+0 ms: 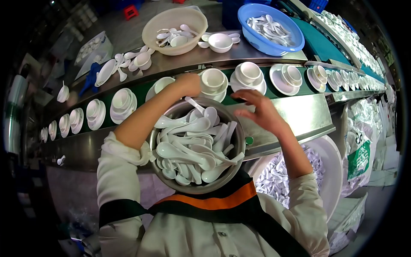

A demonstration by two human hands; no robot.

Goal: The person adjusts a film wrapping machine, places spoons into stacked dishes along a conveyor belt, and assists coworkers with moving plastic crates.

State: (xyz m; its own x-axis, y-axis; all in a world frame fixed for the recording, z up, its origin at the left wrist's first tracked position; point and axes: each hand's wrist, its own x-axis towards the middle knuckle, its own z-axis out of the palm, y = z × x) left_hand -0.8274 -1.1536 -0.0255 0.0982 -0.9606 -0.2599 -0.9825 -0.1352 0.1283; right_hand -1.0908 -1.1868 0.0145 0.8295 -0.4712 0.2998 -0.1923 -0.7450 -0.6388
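Observation:
A steel bowl (236,165) piled with white soup spoons (188,150) sits right in front of my body. Beyond it, my left hand (189,85) reaches over the green belt, fingers curled, beside a stacked bowl-and-plate set (213,83). Whatever those fingers may hold is hidden. To the right, my right hand (260,110) hovers over the belt's near edge with thumb and fingers apart. It is nearest to another set of cup, bowl and plate (248,76), and I see nothing in its grasp.
More dish sets (122,105) line the green belt (143,92) on both sides. A beige basin (173,21) and a blue basin (274,28) of spoons stand behind it. A large tub (332,171) of spoons is at my right, near a plastic sack (359,145).

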